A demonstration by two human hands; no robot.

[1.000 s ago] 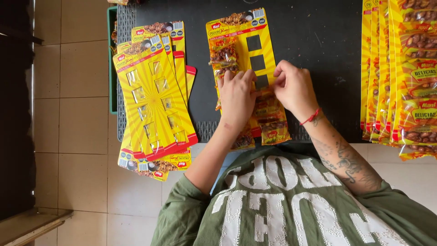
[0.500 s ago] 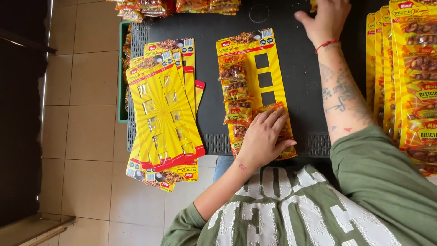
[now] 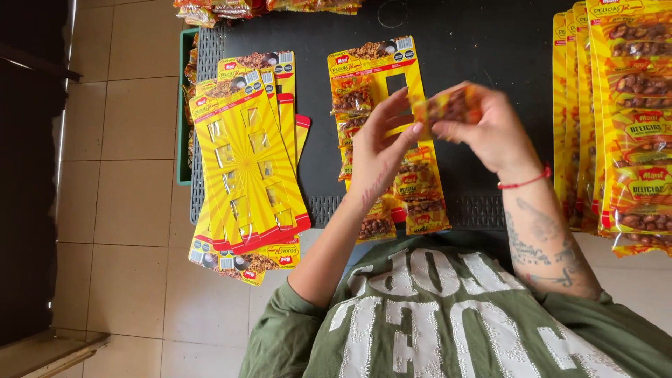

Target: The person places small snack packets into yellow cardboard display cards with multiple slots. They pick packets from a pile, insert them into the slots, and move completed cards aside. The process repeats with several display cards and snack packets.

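A yellow display card (image 3: 403, 66) with cut-out slots lies on the black table (image 3: 483, 49) in front of me, with several small peanut packets (image 3: 418, 183) fixed along it. My right hand (image 3: 490, 133) holds one small peanut packet (image 3: 448, 106) above the card. My left hand (image 3: 379, 150) touches the same packet with its fingertips, fingers spread, hovering over the card's middle.
A fanned stack of empty yellow cards (image 3: 241, 161) hangs over the table's left edge above a green crate (image 3: 183, 105). Filled cards (image 3: 619, 119) are piled at the right. Loose packets (image 3: 231, 8) lie at the far edge. Tiled floor (image 3: 119, 210) is at left.
My right hand came back from the far edge of the table with a packet. My left hand lifted off the card's lower end and met it above the card.
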